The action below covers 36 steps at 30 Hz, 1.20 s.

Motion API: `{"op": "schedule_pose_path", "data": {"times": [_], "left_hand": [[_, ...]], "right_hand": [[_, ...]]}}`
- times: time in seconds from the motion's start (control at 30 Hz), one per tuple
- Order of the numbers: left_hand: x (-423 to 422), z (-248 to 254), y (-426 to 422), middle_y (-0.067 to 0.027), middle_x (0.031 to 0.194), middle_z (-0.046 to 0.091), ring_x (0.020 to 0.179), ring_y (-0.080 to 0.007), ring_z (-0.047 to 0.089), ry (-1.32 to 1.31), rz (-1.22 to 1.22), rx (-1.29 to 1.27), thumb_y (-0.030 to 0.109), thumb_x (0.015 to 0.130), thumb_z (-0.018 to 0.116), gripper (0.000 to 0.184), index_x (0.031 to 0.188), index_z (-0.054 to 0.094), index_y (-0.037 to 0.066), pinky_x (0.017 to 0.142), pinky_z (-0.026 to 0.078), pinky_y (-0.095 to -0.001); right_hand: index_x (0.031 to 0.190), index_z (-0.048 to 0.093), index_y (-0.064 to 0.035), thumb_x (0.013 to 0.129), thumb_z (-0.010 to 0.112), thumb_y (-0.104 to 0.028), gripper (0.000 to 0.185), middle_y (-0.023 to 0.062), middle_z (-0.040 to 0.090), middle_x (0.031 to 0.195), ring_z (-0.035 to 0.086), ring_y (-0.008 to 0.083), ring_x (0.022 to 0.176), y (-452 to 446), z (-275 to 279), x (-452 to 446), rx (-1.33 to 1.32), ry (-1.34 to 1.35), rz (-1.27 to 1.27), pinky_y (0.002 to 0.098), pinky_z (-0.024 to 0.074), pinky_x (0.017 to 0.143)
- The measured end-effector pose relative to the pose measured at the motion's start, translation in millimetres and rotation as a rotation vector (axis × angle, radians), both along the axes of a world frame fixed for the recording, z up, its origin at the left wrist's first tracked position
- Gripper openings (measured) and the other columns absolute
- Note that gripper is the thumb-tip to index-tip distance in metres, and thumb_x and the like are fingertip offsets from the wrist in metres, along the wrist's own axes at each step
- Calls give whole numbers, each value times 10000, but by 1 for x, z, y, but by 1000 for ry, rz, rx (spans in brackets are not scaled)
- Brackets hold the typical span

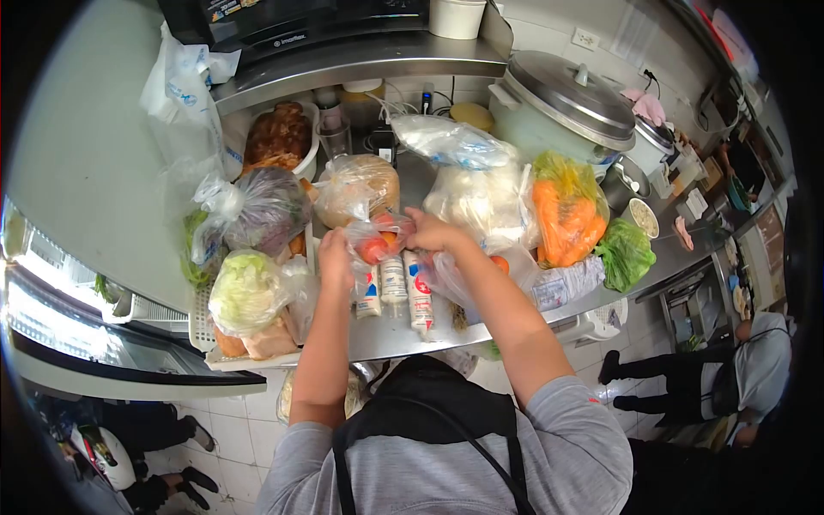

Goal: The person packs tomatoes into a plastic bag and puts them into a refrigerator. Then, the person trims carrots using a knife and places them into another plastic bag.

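Between my hands is a clear plastic bag of tomatoes, red with some orange showing. My left hand pinches the bag's left side, fingers closed. On its right side, my right hand has its fingers closed on the plastic too. Just below the bag, white printed tubes lie side by side on the steel counter. A bagged round brown item sits behind my left hand. Large bags of white food stand beyond my right hand.
At left are a bagged lettuce, a purple cabbage bag and a white tray. At right sit bagged carrots, a green bag and a large lidded pot. A steel shelf overhangs the back. Other people stand on both sides.
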<state>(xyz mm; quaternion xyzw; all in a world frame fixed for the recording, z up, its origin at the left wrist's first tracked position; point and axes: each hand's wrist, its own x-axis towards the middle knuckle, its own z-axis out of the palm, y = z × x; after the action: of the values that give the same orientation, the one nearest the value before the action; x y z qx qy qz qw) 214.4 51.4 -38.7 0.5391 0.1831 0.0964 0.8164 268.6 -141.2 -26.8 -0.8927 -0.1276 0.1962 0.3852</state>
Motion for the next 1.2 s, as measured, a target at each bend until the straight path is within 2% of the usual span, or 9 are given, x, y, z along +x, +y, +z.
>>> {"op": "schedule_pose_path", "data": {"times": [0.1,0.13,0.27,0.37,0.5,0.63,0.83,1.03,1.2], "left_hand": [[-2,8,-4,43,645,420,525,-57,360,-17,-74,-7,216,807,504,150,710,486,104,466,284,-211],[-3,9,-6,47,634,415,521,-59,357,-44,-75,-16,225,800,517,160,700,480,106,465,281,-211],[-6,-2,0,54,607,430,516,-68,366,-113,-104,153,259,767,571,217,669,460,100,468,301,-229],[-16,10,-8,-12,529,465,517,-115,458,-72,-32,754,281,706,636,296,614,472,53,503,371,-246],[-31,8,-17,-153,794,567,781,-278,575,84,-28,1497,327,606,684,425,859,494,44,671,458,-360],[-34,7,-20,-166,997,493,878,-341,528,242,-57,1452,293,637,652,470,987,453,49,723,440,-419],[-43,2,-24,-132,1048,433,1004,-312,451,-585,-137,1659,123,671,606,330,987,510,117,722,454,-379],[-33,-11,-31,-129,1088,421,1003,-311,449,-280,-222,1782,139,691,586,266,953,559,169,734,457,-393],[-40,-14,-24,-139,1133,412,1001,-312,452,-337,-226,1770,136,715,548,189,900,584,154,759,450,-385]], "right_hand": [[1305,216,-75,592,617,-137,821,199,502,1050,556,227,814,13,1,-24,-232,-434,56,326,460,703],[1199,402,-80,588,641,-194,665,184,528,1038,524,300,935,16,4,-28,70,-395,-63,336,418,799],[938,543,-56,642,580,-112,303,150,559,947,533,294,877,23,14,-40,252,-560,77,355,432,724],[846,565,-65,667,560,-100,182,130,573,886,539,275,853,32,-16,-37,-16,-594,194,367,436,697],[888,576,-95,691,566,-169,211,122,578,863,540,272,876,31,-26,-36,-234,-803,163,376,442,723],[902,583,-106,712,571,-266,249,123,579,908,530,286,916,33,-6,-47,-283,-562,-42,376,441,763],[939,542,-65,660,636,-218,332,128,598,825,572,236,771,33,-49,-12,72,-178,-64,336,442,703],[887,496,-45,658,598,-125,263,137,600,782,585,258,693,34,-49,-8,416,-256,-198,346,444,629],[936,467,-43,720,515,-82,226,178,564,909,574,310,796,27,6,-26,-215,-449,29,361,460,666]]}}
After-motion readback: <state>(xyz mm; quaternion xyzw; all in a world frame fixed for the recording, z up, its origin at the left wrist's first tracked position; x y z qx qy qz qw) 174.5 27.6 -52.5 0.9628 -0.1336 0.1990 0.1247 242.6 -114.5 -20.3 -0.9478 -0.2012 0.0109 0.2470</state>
